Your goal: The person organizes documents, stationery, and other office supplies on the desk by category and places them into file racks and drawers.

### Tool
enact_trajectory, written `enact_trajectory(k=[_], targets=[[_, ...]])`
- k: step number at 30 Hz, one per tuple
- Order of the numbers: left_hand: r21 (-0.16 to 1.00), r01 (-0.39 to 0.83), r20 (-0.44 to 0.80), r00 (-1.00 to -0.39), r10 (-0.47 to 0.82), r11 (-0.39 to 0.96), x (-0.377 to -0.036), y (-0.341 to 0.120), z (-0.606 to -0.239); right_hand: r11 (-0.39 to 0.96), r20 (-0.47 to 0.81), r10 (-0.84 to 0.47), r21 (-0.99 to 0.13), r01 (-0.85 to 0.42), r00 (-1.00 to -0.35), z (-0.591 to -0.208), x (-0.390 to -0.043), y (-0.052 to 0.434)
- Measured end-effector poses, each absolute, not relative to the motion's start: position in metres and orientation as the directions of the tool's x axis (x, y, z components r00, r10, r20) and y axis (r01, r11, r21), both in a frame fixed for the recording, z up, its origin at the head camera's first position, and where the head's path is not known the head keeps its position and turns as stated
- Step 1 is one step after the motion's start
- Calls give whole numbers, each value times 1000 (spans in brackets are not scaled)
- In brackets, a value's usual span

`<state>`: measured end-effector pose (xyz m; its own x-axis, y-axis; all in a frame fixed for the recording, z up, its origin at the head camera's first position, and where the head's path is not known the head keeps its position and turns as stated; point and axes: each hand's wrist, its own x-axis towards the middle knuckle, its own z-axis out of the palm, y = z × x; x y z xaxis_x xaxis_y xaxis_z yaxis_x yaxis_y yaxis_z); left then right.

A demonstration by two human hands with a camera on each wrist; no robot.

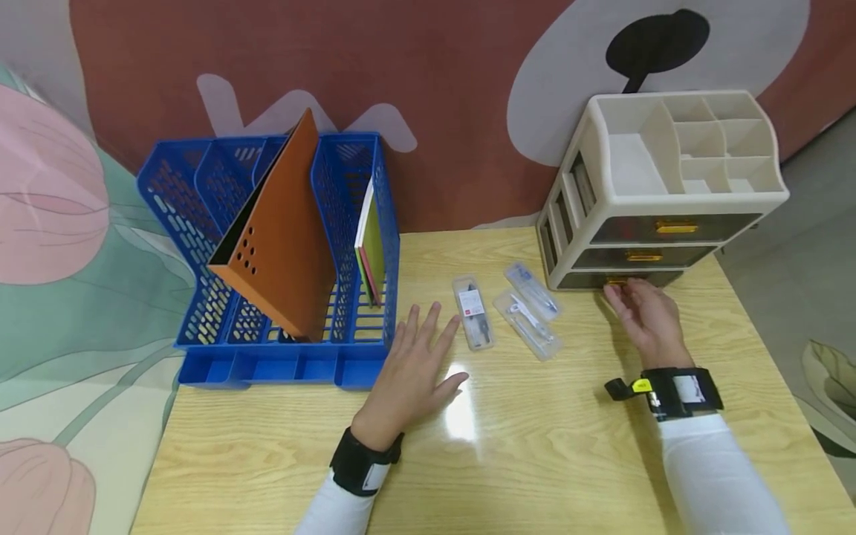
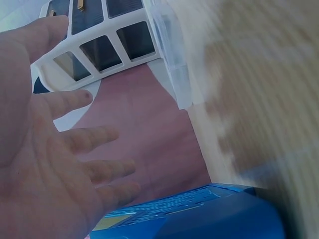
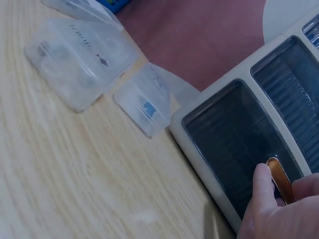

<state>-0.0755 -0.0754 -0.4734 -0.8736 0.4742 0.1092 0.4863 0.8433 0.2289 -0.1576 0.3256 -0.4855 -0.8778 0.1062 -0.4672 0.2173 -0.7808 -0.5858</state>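
My right hand (image 1: pixel 647 319) is at the lowest drawer of a white desktop organizer (image 1: pixel 605 178). Its thumb and a finger pinch the gold drawer handle (image 3: pixel 282 180), and the dark drawer front (image 3: pixel 224 142) looks closed. My left hand (image 1: pixel 411 371) holds nothing, its fingers spread beside the front right corner of a blue file rack (image 1: pixel 391 245). Between the hands lie three clear plastic cases: a labelled case (image 1: pixel 472 312) nearest the left hand, a second case (image 1: pixel 528 325), and a third case (image 1: pixel 533 290) close to the organizer. Slim items show inside them.
An orange file holder (image 1: pixel 284 245) leans in the blue rack, with several thin booklets (image 1: pixel 370 241) in its right slot. Small compartments (image 1: pixel 702 141) top the organizer. A patterned cloth (image 1: pixel 455 111) hangs behind the wooden table (image 1: pixel 535 446).
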Motion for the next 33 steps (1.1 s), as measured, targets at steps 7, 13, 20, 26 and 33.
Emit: enact_trajectory(k=[7,13,20,26,33], targets=[[244,477,90,-878,470,844,-80,-75,-467,-755,-453,115,-618,219,-884,-486,-147,328],[244,480,93,-877,472,843,-84,-75,-468,-756,-424,109,-623,202,-899,-488,-132,330],[246,469,86,-882,463,848,-82,-72,-475,-759,-443,111,-616,212,-890,-489,-112,327],[250,473,85,-880,468,845,-81,-69,-479,-760,-418,111,-621,195,-901,-489,-99,327],[246,473,79,-880,469,846,-82,-69,-478,-754,-409,122,-630,183,-904,-490,-84,327]])
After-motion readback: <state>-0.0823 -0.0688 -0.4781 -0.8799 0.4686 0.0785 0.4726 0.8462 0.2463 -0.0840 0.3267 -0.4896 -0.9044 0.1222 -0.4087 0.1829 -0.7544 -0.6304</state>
